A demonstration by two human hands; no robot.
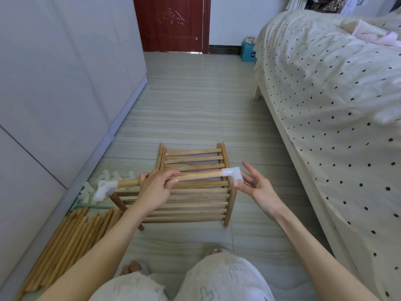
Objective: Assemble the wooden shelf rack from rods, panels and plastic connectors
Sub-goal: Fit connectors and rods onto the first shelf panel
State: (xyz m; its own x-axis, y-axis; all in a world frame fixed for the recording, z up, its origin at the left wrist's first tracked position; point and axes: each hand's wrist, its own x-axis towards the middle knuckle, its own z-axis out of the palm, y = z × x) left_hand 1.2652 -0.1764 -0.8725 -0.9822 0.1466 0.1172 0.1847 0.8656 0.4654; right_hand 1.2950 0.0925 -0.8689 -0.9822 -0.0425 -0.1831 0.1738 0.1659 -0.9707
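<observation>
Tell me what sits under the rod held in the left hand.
Under the rod lies a slatted wooden panel with upright legs; the left hand covers part of its slats.

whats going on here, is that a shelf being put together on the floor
Yes. A person is building a wooden rack on the tiled floor. The left hand grips a rod laid across the top, with a white plastic connector at each end. The right hand is open, fingertips at the right connector. A slatted panel sits below on upright rods. Spare rods and connectors lie at the left by the wardrobe.
</observation>
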